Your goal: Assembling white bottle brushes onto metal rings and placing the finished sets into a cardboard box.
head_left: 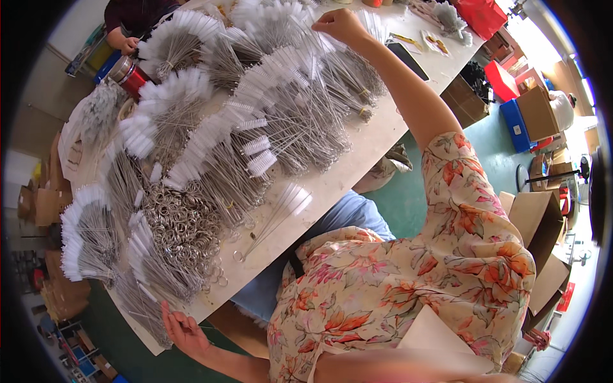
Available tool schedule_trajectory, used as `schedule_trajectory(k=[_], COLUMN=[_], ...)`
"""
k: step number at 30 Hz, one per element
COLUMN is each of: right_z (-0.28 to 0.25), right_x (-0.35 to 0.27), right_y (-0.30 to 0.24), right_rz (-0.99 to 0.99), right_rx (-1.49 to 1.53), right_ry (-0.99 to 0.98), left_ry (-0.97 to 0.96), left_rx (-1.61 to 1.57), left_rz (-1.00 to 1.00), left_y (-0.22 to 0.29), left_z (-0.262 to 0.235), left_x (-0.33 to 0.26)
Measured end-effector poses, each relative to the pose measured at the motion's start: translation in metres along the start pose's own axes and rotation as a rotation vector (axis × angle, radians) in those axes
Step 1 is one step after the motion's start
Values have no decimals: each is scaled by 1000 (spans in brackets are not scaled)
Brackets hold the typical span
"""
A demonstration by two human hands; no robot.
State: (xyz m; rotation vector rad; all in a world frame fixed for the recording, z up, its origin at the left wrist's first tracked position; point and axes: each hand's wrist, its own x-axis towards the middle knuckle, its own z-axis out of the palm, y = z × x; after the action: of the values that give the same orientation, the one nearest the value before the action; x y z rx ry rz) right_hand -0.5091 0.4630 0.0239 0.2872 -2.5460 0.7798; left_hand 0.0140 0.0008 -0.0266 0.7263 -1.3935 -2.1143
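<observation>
While white-bristled wire brushes [274, 83] are covering most of the pale table [373, 137], spreading in fanned bundles from its far edge toward its near one, the left hand [185, 332] is hovering by the near edge close to the left corner, its fingers loosely curled; whether it is holding a brush, I cannot tell. The right hand [341, 27] is reaching over the bundles toward the table's right part, fingers bent together, its grip too unclear to tell. Metal rings [182, 223] are lying heaped toward the left end, and a few loose brushes [295, 200] are resting beside the near edge. A red tumbler [133, 78] is standing by the far edge, near a co-worker's hand [129, 46], and a dark phone [408, 62] is lying at the near edge, farther right. Beyond that edge, a carton [466, 99] and a blue bin [516, 124] are sitting on the green floor [476, 147], while more cardboard boxes [543, 223] are crowding the room behind the floral shirt [396, 274].
</observation>
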Motion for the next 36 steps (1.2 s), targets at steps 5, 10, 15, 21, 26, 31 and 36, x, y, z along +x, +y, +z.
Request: schedule_trajectory(k=[5,10,15,21,26,31,36], right_z=[-16,-40,-48,-33,-36,-46,-71], right_x=[32,27,-1,-36,-29,-8,21], right_y=[30,55,62,41,34,63,54], right_rz=[213,374,33,69,95,-183,-320], right_rx=[608,936,44,-408,-506,-245,-175], right_ry=[176,155,54,-118,-155,163,353], left_ry=[239,250,77,-13,-18,35,-194], left_rx=[-52,-44,-127,-110,-128,-317,-187], left_rz=[8,-47,-67,-13,-47,20,-27], left_y=[0,2,-19,-16,-16,-26,-17], left_z=[20,14,-12,2,10,28,45], left_x=[-8,-13,-3,-2,-5,-4,4])
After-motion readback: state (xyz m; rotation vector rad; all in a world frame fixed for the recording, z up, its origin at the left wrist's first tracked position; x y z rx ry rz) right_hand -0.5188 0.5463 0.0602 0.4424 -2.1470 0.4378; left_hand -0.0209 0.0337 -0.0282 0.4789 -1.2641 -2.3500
